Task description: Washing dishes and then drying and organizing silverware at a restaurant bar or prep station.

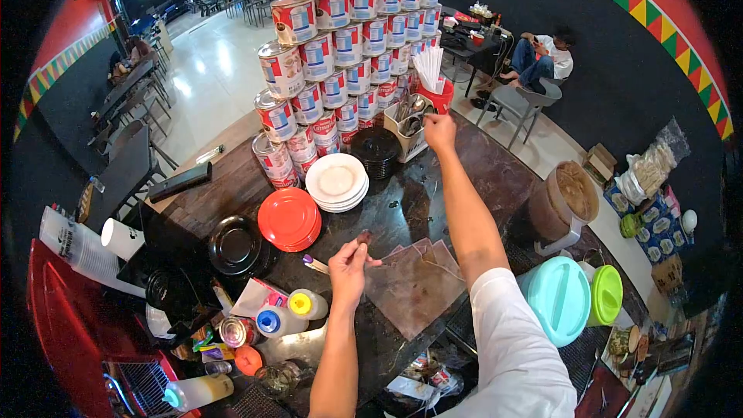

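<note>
My left hand [348,270] is raised over the dark counter [400,209], thumb and fingers pinching a small dark item [364,237] too small to identify. Just right of it, several translucent plastic sheets or bags [412,290] lie flat and overlapping. My right hand [440,130] reaches far forward, fingers curled, at the right side of a cutlery holder [413,148]. Metal spoons [413,107] stand in that holder. Whether these fingers grip anything is hidden. Behind it, a red cup [438,96] holds white paper-wrapped straws [428,67].
Stacked milk cans [348,46] form a tall wall at the back. Near them are white plates [336,180], orange plates [288,217] and black plates [235,244]. Squeeze bottles [278,320] stand left; a brown-filled pitcher [563,203] and turquoise-lidded container [557,299] right. A person [543,58] sits beyond.
</note>
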Demonstrator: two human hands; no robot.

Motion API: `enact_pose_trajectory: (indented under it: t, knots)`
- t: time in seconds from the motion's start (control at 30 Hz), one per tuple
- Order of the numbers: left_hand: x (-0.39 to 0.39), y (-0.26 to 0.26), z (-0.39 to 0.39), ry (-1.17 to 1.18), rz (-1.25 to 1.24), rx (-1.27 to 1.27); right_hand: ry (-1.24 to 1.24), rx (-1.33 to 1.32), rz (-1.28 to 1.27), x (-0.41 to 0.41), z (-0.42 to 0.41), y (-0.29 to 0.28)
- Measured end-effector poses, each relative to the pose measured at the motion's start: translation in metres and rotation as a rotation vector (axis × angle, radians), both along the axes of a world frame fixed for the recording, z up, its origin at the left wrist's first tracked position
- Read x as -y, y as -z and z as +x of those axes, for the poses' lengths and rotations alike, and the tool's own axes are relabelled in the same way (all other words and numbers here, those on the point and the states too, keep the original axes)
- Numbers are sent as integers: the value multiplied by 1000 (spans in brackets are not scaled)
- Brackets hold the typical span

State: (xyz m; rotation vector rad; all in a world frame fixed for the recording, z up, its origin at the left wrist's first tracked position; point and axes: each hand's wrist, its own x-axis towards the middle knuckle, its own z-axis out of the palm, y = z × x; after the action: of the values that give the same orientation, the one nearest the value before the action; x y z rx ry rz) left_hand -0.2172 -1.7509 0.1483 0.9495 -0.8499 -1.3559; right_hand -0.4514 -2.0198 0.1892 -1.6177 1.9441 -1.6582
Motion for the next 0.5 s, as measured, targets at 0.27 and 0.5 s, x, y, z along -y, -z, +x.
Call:
enact_pose_trajectory:
  t: [0.27, 0.5]
  knots:
    - [26, -14, -1, -271, 58, 51, -633, 436, 380, -92, 33, -61]
    - [37, -25, -23, -220, -37, -134, -1007, 162, 543, -164, 66, -56]
